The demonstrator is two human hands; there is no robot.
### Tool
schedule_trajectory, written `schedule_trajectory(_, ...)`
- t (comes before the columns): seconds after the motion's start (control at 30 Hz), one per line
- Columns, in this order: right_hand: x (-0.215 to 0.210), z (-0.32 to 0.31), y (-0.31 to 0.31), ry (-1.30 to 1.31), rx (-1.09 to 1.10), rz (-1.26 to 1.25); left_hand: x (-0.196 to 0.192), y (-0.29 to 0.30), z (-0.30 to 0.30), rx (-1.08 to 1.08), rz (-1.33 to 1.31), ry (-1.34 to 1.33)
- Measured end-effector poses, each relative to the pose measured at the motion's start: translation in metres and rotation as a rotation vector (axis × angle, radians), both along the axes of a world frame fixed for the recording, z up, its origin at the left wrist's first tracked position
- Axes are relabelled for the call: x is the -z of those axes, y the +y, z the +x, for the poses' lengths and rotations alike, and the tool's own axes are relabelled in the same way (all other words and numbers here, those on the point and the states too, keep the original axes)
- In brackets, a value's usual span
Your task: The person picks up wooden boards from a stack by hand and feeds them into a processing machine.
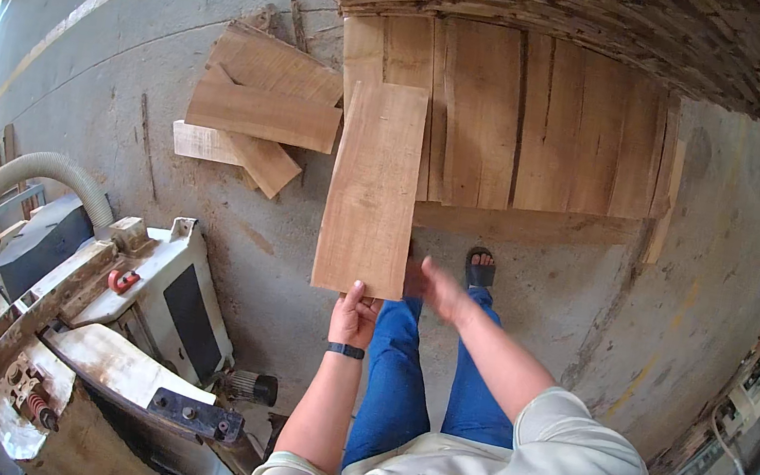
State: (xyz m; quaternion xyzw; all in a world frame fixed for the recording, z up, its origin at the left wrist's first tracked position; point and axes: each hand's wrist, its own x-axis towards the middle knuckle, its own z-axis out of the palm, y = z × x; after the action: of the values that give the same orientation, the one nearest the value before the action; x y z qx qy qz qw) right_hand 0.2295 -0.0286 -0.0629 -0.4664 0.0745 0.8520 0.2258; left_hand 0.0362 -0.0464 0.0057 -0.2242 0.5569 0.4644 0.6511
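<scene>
Gripping the wooden board [373,187] by its near edge, the left hand [354,317] holds it; the right hand [439,289] looks open.

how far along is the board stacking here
Done: a row of boards already lies side by side on the low stack. In hand: the left hand grips the near end of one board; the right hand is open beside it. Left: a few loose boards lie scattered on the concrete floor beside the stack.

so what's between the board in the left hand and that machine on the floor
Bare concrete floor in the head view, between the board held by the left hand and the machine.
</scene>
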Motion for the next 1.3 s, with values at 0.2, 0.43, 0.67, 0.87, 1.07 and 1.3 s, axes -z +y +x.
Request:
schedule_trajectory(0.2,0.133,0.109,0.051,-0.604,0.611,-0.309,-0.018,0.023,0.001,0.034,0.046,-0.026)
schedule_trajectory(0.43,0.125,0.089,0.099,-0.501,0.757,-0.287,-0.055,0.052,-0.008,0.025,0.122,-0.025)
schedule_trajectory(0.67,0.082,0.097,0.075,-0.408,0.785,-0.103,-0.055,0.078,-0.005,0.103,0.142,-0.038)
schedule_trajectory(0.87,0.010,0.139,0.092,-0.267,0.547,0.131,-0.071,0.080,0.015,0.160,0.164,-0.018)
schedule_trajectory(1.07,-0.052,0.185,0.053,-0.496,0.558,0.275,-0.105,0.055,0.043,0.370,0.159,0.171)
schedule_trajectory(1.3,-0.120,0.221,-0.016,-0.968,0.090,0.506,-0.173,0.002,0.059,0.284,0.084,0.152)
